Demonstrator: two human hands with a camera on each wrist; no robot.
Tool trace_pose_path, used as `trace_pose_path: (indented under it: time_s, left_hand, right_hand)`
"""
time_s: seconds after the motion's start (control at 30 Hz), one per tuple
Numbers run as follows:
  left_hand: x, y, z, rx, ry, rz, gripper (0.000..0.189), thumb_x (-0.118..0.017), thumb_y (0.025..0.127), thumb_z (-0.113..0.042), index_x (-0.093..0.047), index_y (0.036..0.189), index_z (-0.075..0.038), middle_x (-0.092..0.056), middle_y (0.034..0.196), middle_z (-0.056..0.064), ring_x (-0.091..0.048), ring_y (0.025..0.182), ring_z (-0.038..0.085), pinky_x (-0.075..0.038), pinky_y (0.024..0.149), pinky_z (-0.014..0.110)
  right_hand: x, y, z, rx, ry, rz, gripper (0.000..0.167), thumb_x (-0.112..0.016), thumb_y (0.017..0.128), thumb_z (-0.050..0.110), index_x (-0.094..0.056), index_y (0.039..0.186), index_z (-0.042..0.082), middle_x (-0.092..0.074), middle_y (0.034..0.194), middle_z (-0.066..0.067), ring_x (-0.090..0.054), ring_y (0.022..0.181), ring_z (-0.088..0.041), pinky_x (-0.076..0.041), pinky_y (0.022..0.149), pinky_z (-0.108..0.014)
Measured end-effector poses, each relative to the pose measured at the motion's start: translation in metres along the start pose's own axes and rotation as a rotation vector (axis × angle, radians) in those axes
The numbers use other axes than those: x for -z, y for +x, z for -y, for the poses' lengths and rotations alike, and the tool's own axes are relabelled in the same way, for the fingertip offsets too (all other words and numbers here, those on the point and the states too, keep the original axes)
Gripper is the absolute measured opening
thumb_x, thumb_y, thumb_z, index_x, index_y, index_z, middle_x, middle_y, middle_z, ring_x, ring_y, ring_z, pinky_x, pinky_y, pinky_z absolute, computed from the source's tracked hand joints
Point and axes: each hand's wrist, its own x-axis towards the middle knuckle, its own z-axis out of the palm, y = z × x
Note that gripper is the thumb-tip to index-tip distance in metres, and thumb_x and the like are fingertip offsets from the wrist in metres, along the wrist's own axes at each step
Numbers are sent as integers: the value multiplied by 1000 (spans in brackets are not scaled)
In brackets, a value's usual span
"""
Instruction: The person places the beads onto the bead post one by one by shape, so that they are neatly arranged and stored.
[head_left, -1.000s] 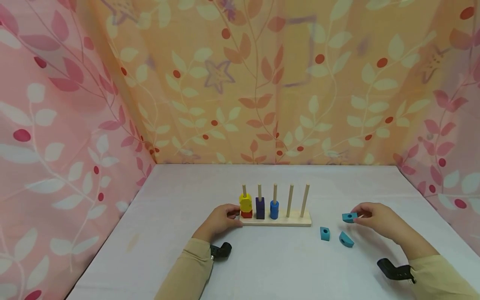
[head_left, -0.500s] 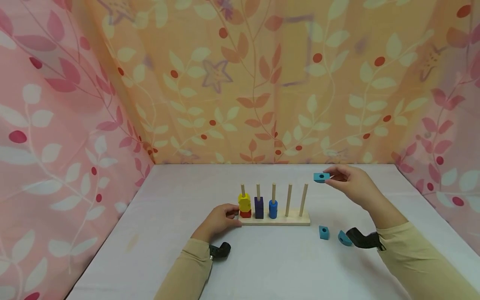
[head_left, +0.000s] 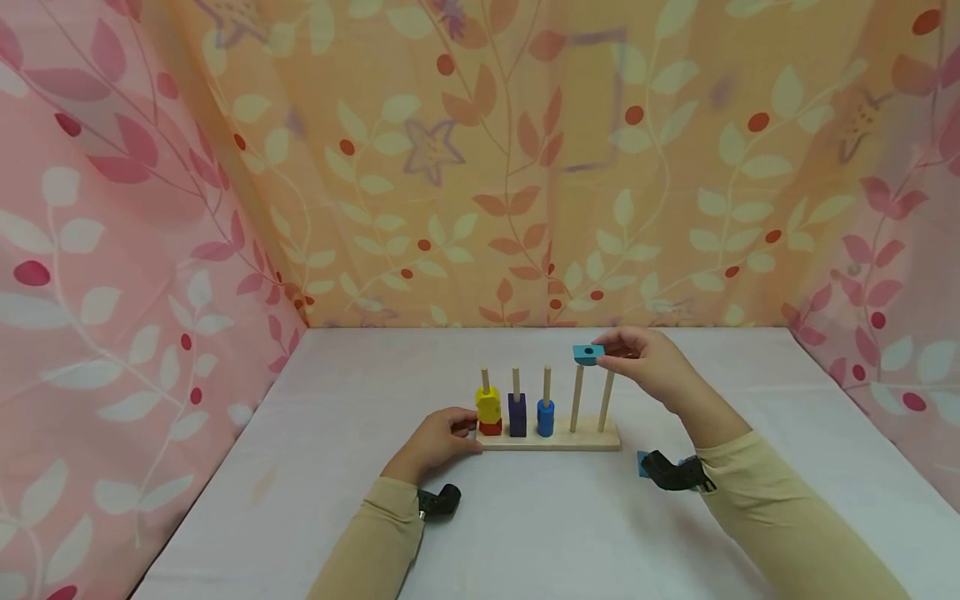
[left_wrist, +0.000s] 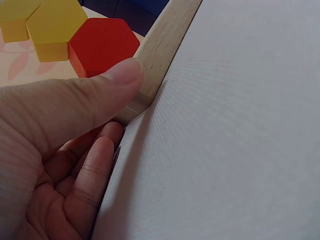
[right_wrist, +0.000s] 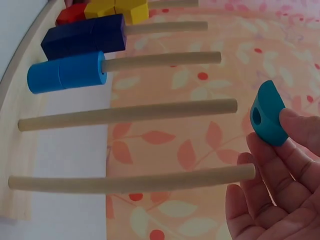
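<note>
My right hand (head_left: 648, 371) pinches a teal half-round block (head_left: 580, 354) between thumb and fingers. The block has a hole through it and is held just above the tip of the second peg from the right (head_left: 577, 400). In the right wrist view that peg's tip points toward the holed side of the block (right_wrist: 272, 107). My left hand (head_left: 435, 446) grips the left end of the wooden peg stand (head_left: 551, 446), its thumb on the base edge in the left wrist view. Yellow blocks (head_left: 488, 405) over red (head_left: 491, 428), dark purple blocks (head_left: 517, 415) and blue cylinders (head_left: 546, 419) fill the left three pegs.
Another teal block (head_left: 642, 464) lies on the white tablecloth (head_left: 525, 533), mostly covered by the black right wrist camera (head_left: 675, 472). The bare rightmost peg (head_left: 606, 404) stands right below my right hand. A floral curtain (head_left: 360, 208) hangs behind the table.
My right hand has lifted the teal block off the right side of the table and carried it left to above the stand. My left hand has stayed at the stand's end.
</note>
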Motion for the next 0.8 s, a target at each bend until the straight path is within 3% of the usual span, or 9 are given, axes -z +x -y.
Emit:
trace_pose_path:
  time_s: [0.43, 0.6, 0.8]
  left_hand:
    - [1, -2, -3, -38, -2, 3, 52, -79, 70, -24, -61, 118, -14, -60, 115, 2, -56, 105, 14, -47, 90, 31]
    - [0, -2, -3, -19, -3, 1, 51, -79, 71, -25, -61, 118, -16, -60, 115, 0, -56, 104, 12, -46, 90, 30]
    - [1, -1, -2, -38, -12, -3, 52, -79, 71, -23, -61, 118, -13, -60, 115, 3, -56, 105, 14, -47, 90, 29]
  right_hand:
    - [-12, 4, -9, -49, 52, 44, 24, -64, 86, 14, -61, 105, 0, -63, 94, -12, -57, 85, -22, -48, 79, -31]
    - [-13, 3, -11, -64, 77, 56, 25, -64, 86, 14, -61, 106, 0, -61, 93, -11, -56, 86, -21, -47, 79, -31]
    - [-15, 2, -20, -89, 154, 74, 30, -66, 84, 15, -59, 107, -2, -57, 91, -10, -53, 80, -18, -48, 75, -26]
